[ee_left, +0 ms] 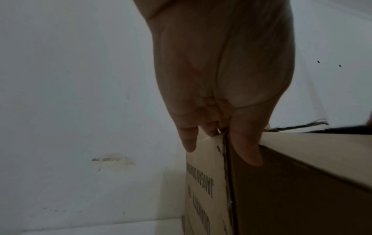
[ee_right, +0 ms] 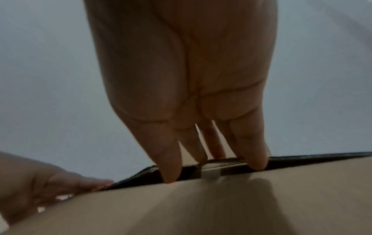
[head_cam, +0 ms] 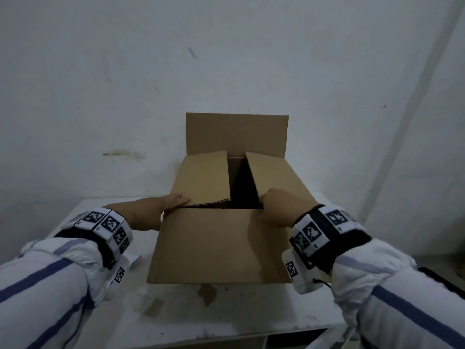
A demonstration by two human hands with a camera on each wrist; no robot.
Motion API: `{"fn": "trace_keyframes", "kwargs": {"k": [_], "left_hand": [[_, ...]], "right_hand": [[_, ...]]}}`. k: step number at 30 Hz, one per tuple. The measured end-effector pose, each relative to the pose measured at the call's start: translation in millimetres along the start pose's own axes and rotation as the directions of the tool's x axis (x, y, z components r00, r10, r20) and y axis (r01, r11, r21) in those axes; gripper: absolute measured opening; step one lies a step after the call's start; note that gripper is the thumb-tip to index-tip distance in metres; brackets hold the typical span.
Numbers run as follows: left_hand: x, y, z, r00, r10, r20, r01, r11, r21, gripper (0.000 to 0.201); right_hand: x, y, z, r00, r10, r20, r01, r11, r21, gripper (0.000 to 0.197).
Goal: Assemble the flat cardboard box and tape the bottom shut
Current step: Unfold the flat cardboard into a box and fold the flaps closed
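Note:
A brown cardboard box (head_cam: 219, 245) stands on a white table (head_cam: 226, 313), open end up. Its far flap (head_cam: 236, 132) is upright, and the near flap leans out toward me. The left flap (head_cam: 203, 180) and right flap (head_cam: 274, 172) are folded inward, with a dark gap between them. My left hand (head_cam: 173, 201) lies with straight fingers on the left flap's near corner, and my left thumb (ee_left: 249, 157) is down on the near side. My right hand (head_cam: 275, 202) presses its fingertips (ee_right: 257, 163) on the right flap's near corner, just behind the near flap's edge. No tape is in view.
A white wall (head_cam: 125, 96) rises right behind the box. The table's front edge (head_cam: 201, 336) runs close below my arms. A small white object (head_cam: 134, 260) peeks out by my left wrist. Brown stains (head_cam: 206, 293) mark the table in front of the box.

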State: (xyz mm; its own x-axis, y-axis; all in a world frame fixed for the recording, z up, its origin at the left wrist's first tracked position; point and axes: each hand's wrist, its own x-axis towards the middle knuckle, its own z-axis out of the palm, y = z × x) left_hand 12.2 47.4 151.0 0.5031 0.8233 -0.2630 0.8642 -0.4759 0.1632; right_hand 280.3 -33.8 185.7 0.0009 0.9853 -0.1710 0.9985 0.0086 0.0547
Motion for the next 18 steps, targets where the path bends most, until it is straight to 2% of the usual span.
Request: {"fn": "trace_keyframes", "kwargs": {"k": [3,6,9,14,18], "left_hand": [[-1,-5,-4,1.000,0.014,0.018,-0.014,1.000,-0.013,0.092],[-2,-12,-3,0.999,0.023,0.045,-0.019,0.997,-0.071,0.089],[-3,-19,-4,0.998,0.031,0.048,-0.025,0.992,-0.124,0.085],[-3,-25,-5,0.996,0.049,0.079,-0.037,0.990,-0.139,0.071],[-7,-25,-5,0.997,0.054,0.056,-0.046,0.988,-0.145,0.063]], "right_hand": [[2,-7,1,0.993,0.016,0.118,-0.006,0.997,-0.082,0.037],[-1,-9,-4,0.985,0.024,0.170,-0.009,0.996,-0.085,0.049],[-9,-12,-10,0.979,-0.019,0.204,0.041,0.994,-0.102,0.060],[-28,-8,-24,0.959,-0.031,0.283,0.032,0.999,0.003,0.092],[-55,-8,-47,0.942,-0.055,0.332,0.069,0.997,-0.029,0.088]]}}
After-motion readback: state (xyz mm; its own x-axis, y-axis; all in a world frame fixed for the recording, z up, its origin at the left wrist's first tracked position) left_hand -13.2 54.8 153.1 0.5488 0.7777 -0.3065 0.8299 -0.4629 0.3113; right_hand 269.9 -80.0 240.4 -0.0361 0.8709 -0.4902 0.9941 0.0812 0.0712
